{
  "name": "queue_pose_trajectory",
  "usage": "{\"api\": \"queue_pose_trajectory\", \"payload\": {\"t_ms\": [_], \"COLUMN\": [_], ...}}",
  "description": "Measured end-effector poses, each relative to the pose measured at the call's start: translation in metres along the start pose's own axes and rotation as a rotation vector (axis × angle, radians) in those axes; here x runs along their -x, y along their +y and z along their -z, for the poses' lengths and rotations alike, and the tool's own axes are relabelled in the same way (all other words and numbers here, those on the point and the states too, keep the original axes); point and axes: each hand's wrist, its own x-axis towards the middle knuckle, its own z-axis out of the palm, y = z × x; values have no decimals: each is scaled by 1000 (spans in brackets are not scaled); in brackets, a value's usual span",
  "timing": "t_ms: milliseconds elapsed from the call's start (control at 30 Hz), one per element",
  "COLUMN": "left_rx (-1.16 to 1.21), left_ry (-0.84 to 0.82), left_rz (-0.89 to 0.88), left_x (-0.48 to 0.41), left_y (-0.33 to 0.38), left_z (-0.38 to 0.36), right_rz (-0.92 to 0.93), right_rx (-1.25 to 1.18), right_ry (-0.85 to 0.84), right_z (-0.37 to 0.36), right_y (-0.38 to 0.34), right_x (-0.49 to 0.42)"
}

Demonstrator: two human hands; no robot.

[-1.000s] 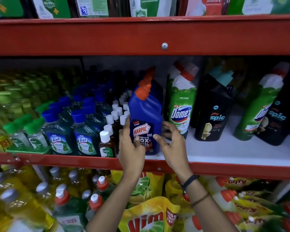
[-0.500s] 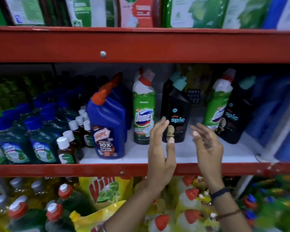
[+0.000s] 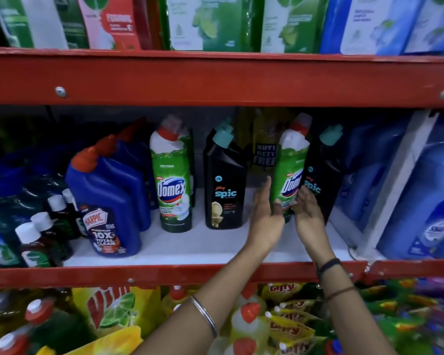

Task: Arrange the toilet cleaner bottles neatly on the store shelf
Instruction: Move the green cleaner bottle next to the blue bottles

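Observation:
Toilet cleaner bottles stand on the white shelf board [image 3: 190, 245]. From the left: blue Harpic bottles [image 3: 108, 201] in a row going back, a green Domex bottle [image 3: 173, 180], a black Spic bottle [image 3: 224, 185], then a second green Domex bottle [image 3: 291, 160] and a second black Spic bottle [image 3: 324, 172] close together. My left hand [image 3: 264, 219] is on the left side of the second Domex bottle, thumb across its lower front. My right hand [image 3: 308, 213] presses its lower right side, fingers between it and the Spic bottle.
A red beam [image 3: 215, 80] hangs low above the bottles. Small brown bottles with white caps [image 3: 34, 242] crowd the left. A white upright [image 3: 395, 188] and large blue bottles [image 3: 426, 201] close the right. A yellow pouch [image 3: 264, 155] stands behind. Vim pouches [image 3: 113, 311] fill the shelf below.
Both hands let go of the Harpic bottle, moved right past the first Domex and Spic bottles, and now close around the base of the second Domex bottle. The view panned right.

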Motion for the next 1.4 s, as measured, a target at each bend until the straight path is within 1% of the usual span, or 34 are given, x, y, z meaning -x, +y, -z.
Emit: {"api": "queue_pose_trajectory", "payload": {"t_ms": [67, 200, 367, 500, 600, 800, 933, 1033, 1167, 1300, 1400], "left_rx": [0, 38, 106, 61, 19, -114, -194, -158, -92, -55, -71], "left_ry": [-5, 30, 107, 151, 178, 243, 284, 301, 335, 403, 461], "left_rz": [-5, -10, -11, -25, -43, -162, -209, -229, -207, -208, -213], "left_x": [-5, -7, -12, -13, -13, 10, 26, 45, 68, 79, 83], "left_y": [-2, -3, -8, -12, -10, -14, -8, -2, -3, -10, -16], "left_z": [-7, -14, -13, -12, -9, 4, 27, 54, 92, 131, 157], "right_rz": [11, 44, 143, 149, 134, 129, 122, 146, 157, 132, 112], "right_rx": [-6, 28, 168, 150, 138, 125, 88, 76, 29, -53, -93], "right_ry": [5, 84, 163, 115, 132, 128, 115, 103, 46, -26, -62], "right_z": [0, 6, 12, 5, 5, 4, -4, -17, -46, -83, -111], "right_y": [4, 6, 11, 14, 8, -3, -18, -31, -47, -60, -63], "right_x": [-1, 0, 4, 0, -2, 10, 32, 52, 77, 93, 99]}}
